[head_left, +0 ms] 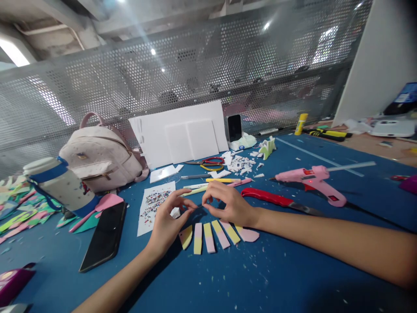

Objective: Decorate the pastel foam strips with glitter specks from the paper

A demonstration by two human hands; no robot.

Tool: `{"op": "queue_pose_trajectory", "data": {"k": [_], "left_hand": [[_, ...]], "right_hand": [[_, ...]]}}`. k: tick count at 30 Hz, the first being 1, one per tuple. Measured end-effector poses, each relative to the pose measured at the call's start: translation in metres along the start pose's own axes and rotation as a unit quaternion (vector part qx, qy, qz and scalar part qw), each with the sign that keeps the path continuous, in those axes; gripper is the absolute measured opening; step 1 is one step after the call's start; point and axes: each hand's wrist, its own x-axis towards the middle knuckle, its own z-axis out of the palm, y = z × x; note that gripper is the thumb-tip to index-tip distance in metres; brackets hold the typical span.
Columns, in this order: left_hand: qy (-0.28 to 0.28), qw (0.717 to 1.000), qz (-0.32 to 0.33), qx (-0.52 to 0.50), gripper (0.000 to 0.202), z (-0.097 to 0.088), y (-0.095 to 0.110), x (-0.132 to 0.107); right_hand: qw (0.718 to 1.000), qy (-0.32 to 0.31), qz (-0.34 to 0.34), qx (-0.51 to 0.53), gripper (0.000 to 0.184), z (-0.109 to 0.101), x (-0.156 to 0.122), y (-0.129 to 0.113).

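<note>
My left hand [167,221] and my right hand [233,203] are held close together above the blue table [228,282]. Thumb and index finger of each hand are pinched, and whatever lies between them is too small and dark to make out. Just below the hands, pink-and-yellow strips [209,238] lie in a fan. A rounded yellow piece [186,237] is at its left end and a pink-tipped piece [249,234] at its right. Beside my left hand is a white sheet [145,217] scattered with tiny colourful bits [155,201].
A pink glue gun [309,177] and a red-handled knife [269,198] lie to the right. Scissors [211,164], pens and white scraps [241,165] lie behind the hands. On the left are a phone [106,234], a cup [61,187], a backpack [97,152] and coloured scraps [19,213].
</note>
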Motion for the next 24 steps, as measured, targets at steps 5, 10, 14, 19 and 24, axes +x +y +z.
{"op": "queue_pose_trajectory", "data": {"k": [5, 10, 14, 19, 24], "left_hand": [[-0.002, 1.0, -0.001, -0.004, 0.037, 0.0005, 0.0016, 0.0001], [-0.006, 1.0, -0.001, -0.007, 0.037, 0.0005, 0.0029, 0.0001], [-0.005, 1.0, 0.002, -0.01, 0.037, 0.001, 0.0028, 0.0001], [-0.004, 1.0, 0.007, -0.003, 0.036, 0.0011, 0.0028, -0.0002], [-0.003, 1.0, 0.011, 0.005, 0.033, 0.0011, 0.0019, -0.0004]], "right_hand": [[1.0, 0.0, -0.003, -0.001, 0.006, 0.0002, 0.0, 0.0004], [1.0, -0.003, 0.0, -0.003, 0.006, 0.0001, 0.0, 0.0008], [1.0, -0.002, 0.001, -0.004, 0.006, 0.0003, 0.0001, 0.0012], [1.0, 0.001, -0.001, -0.008, 0.006, 0.0009, 0.0003, 0.0015], [1.0, 0.01, -0.001, -0.011, 0.005, 0.0014, -0.0001, 0.0013]]}}
